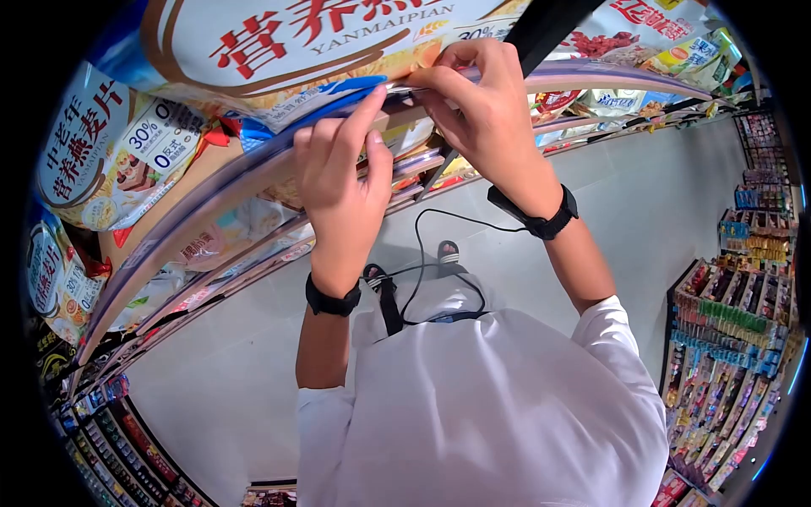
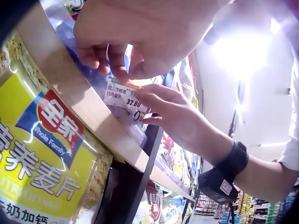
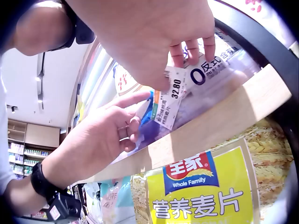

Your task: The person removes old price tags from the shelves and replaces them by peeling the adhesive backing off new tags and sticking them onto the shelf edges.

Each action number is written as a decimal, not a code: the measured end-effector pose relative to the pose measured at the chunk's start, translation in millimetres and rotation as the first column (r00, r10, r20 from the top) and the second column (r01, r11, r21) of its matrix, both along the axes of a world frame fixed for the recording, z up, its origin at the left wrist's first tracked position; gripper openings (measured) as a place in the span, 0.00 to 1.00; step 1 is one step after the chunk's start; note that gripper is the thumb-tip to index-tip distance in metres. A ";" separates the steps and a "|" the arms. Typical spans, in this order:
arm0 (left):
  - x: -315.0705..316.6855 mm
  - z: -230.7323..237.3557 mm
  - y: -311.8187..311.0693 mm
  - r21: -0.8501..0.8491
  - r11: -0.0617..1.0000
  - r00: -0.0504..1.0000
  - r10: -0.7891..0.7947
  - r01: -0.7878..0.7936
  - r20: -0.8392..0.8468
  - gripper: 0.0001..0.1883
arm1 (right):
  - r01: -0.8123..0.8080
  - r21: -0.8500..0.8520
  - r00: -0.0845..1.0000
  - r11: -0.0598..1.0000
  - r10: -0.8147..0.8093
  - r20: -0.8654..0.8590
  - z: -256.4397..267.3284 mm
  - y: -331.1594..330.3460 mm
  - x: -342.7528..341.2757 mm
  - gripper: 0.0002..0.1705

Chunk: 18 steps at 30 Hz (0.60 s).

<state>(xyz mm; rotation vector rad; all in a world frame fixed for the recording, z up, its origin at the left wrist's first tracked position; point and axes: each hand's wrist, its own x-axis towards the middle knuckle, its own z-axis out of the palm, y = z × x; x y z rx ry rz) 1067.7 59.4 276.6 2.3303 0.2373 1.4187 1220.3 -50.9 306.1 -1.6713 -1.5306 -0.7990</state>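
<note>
A white paper price tag (image 3: 174,97) printed 32.80 is at the clear plastic strip (image 3: 205,112) along a shelf's front edge. My right hand (image 1: 498,127) pinches the tag by its end, thumb against fingers. From the other side comes my left hand (image 1: 342,194), its index finger (image 3: 133,99) stretched toward the tag's coloured end and its other fingers loosely bent. In the left wrist view the tag (image 2: 122,95) lies tilted between both hands. Right above them in the head view, a large oatmeal bag (image 1: 338,34) stands at the shelf edge.
More oatmeal bags (image 1: 110,144) line the shelf at left. A yellow cereal bag (image 2: 42,158) stands on the tier below. A dark upright post (image 1: 549,29) rises beside my right hand. A black cable (image 1: 418,245) hangs from the right wrist. Stocked shelves (image 1: 735,338) stand across the aisle.
</note>
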 end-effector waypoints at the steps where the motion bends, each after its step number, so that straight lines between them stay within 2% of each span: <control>1: 7.0 -1.8 -2.1 0.004 1.000 0.999 -0.025 0.025 0.021 0.21 | -0.033 0.009 0.999 0.999 0.033 -0.020 1.0 -2.9 2.7 0.12; 2: 7.8 -1.6 -3.3 -0.006 0.999 0.998 0.034 -0.034 -0.053 0.20 | -0.025 0.059 0.997 0.998 0.029 -0.072 -2.8 -3.9 6.5 0.11; 5: 12.1 8.5 -13.9 -0.245 0.969 0.994 -0.008 -0.019 -0.111 0.19 | -0.066 0.050 0.992 0.997 0.071 -0.106 -6.7 -10.6 18.3 0.10; 6: 15.8 6.8 -12.0 -0.238 0.971 0.998 -0.040 0.027 -0.049 0.18 | -0.064 0.071 0.994 0.995 0.070 -0.085 -6.9 -9.8 19.6 0.10; 12: 23.4 6.1 -12.0 -0.201 0.978 0.994 -0.079 0.062 -0.076 0.16 | -0.014 0.116 0.997 0.993 0.023 -0.076 -21.5 -11.8 27.7 0.12; 15: 23.1 10.4 -14.8 -0.283 0.958 0.989 -0.088 0.051 -0.119 0.14 | -0.012 0.120 0.997 0.993 0.021 -0.078 -20.2 -11.0 27.1 0.12; 18: 20.5 12.9 -14.1 -0.206 0.978 0.989 0.008 -0.038 -0.145 0.14 | 0.002 0.103 0.998 0.995 0.004 -0.063 -20.4 -10.5 24.9 0.14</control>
